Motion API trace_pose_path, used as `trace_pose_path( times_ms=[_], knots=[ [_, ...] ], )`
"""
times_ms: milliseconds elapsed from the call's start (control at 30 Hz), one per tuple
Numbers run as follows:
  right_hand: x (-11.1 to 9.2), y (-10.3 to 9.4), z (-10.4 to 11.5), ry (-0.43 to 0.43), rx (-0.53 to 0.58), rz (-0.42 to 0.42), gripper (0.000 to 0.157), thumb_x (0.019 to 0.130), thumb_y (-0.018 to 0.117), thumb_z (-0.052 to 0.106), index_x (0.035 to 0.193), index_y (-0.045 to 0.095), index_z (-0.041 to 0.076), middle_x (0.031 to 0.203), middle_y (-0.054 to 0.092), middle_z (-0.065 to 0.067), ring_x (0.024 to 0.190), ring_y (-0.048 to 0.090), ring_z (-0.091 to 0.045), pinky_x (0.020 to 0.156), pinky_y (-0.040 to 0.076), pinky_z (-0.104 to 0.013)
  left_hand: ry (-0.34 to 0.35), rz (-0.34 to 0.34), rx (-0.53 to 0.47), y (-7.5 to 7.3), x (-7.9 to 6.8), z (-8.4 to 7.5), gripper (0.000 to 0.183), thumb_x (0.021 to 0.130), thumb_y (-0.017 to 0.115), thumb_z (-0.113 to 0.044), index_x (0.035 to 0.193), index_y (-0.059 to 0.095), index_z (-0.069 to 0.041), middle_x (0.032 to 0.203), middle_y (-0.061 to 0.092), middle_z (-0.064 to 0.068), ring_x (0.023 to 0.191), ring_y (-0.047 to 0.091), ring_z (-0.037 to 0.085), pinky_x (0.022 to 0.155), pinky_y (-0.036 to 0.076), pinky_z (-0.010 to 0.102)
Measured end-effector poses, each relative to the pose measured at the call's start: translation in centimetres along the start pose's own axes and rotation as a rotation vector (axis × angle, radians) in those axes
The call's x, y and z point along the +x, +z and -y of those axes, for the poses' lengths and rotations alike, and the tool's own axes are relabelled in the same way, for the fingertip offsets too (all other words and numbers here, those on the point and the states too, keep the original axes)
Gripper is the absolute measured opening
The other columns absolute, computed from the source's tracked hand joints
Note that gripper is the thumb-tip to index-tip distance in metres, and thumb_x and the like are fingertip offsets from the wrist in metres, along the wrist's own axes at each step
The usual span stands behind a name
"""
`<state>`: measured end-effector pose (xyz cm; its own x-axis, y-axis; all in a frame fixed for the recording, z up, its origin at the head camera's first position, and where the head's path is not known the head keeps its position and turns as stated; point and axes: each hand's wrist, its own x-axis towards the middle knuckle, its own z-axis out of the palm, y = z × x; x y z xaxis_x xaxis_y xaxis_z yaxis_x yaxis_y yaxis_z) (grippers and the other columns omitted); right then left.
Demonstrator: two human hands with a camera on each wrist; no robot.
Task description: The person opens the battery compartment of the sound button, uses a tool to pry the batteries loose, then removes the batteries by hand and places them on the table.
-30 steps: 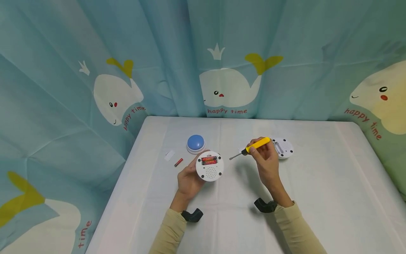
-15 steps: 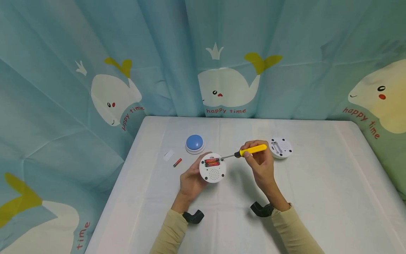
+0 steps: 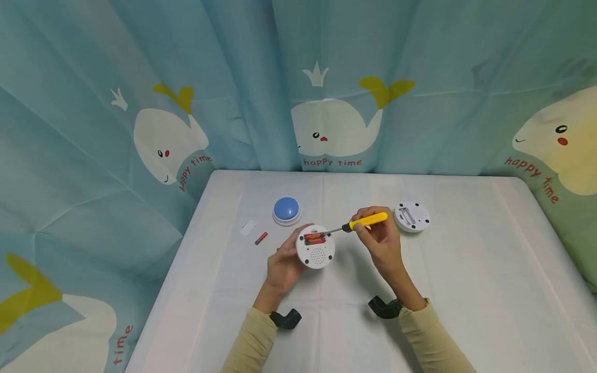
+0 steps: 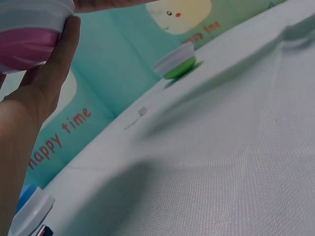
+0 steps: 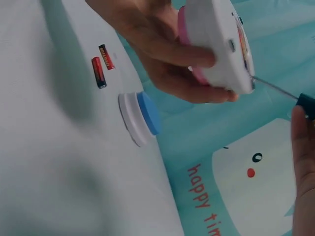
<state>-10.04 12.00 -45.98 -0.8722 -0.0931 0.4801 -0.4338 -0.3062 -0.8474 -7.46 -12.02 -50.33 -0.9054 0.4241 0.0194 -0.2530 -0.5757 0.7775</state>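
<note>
On the curtain (image 3: 252, 62) we read "happy time" in red, repeated beside the printed whales (image 3: 340, 127); the red batteries (image 3: 314, 239) bear print too small for us to read.

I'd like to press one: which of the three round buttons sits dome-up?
The blue button. The pink button is held in the left hand, and the green button lies dome-down on the table.

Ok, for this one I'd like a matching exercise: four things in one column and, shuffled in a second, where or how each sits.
Things
1. yellow screwdriver
2. green-domed button
3. pink-domed button
4. blue-domed button

Places
A. held in the left hand
B. dome up on the table
C. held in the right hand
D. dome down on the table

Pairs: 1-C, 2-D, 3-A, 4-B
</note>
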Motion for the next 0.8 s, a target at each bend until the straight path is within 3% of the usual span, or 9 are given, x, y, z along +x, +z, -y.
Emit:
trace_pose_path(
  times_ms=[200, 300, 467, 667, 800],
  knots=[
    [0.2, -0.3, 0.4, 0.102, -0.06, 0.013, 0.024, 0.099, 0.055, -0.013, 0.119, 0.043, -0.011, 0.113, 0.059, -0.008, 0.102, 0.062, -0.016, 0.093, 0.06, -0.026, 0.066, -0.025, 0.143, 0.1, 0.2, 0.5, 0.065, 0.09, 0.033, -0.011, 0.155, 0.04, -0.013, 0.151, 0.051, 0.001, 0.133, 0.054, 0.013, 0.114, 0.047, 0.029],
    [0.2, -0.5, 0.6, 0.112, -0.094, 0.017, 0.022, 0.099, 0.056, -0.011, 0.117, 0.043, -0.008, 0.113, 0.06, -0.007, 0.103, 0.062, -0.016, 0.094, 0.06, -0.025, 0.098, -0.054, 0.23, 0.4, 0.4, 0.7, 0.065, 0.091, 0.038, -0.013, 0.155, 0.04, -0.01, 0.151, 0.051, 0.001, 0.132, 0.055, 0.013, 0.112, 0.048, 0.028],
    [0.3, -0.8, 0.7, 0.115, -0.118, 0.037, 0.021, 0.1, 0.058, -0.008, 0.117, 0.045, -0.005, 0.113, 0.061, -0.008, 0.103, 0.062, -0.017, 0.095, 0.059, -0.023, 0.108, -0.086, 0.279, 1.0, 0.5, 0.6, 0.065, 0.091, 0.042, -0.015, 0.156, 0.04, -0.006, 0.151, 0.05, 0.004, 0.131, 0.054, 0.016, 0.11, 0.049, 0.03],
    [0.2, -1.6, 0.5, 0.245, 0.054, 0.028, 0.018, 0.104, 0.052, -0.004, 0.116, 0.05, 0.01, 0.115, 0.06, -0.006, 0.106, 0.064, -0.015, 0.096, 0.059, -0.027, 0.077, -0.085, 0.25, 1.1, 0.1, 0.7, 0.065, 0.09, 0.042, -0.016, 0.155, 0.043, -0.009, 0.152, 0.05, 0.005, 0.134, 0.053, 0.018, 0.111, 0.049, 0.032],
    [-0.1, -1.8, 0.2, 0.308, 0.18, 0.014, 0.017, 0.106, 0.049, -0.002, 0.115, 0.049, 0.013, 0.115, 0.058, -0.006, 0.108, 0.064, -0.016, 0.097, 0.059, -0.028, 0.055, -0.096, 0.21, 1.0, 0.0, 0.9, 0.064, 0.088, 0.041, -0.016, 0.152, 0.048, -0.014, 0.151, 0.051, 0.004, 0.132, 0.054, 0.018, 0.109, 0.051, 0.032]
  ],
)
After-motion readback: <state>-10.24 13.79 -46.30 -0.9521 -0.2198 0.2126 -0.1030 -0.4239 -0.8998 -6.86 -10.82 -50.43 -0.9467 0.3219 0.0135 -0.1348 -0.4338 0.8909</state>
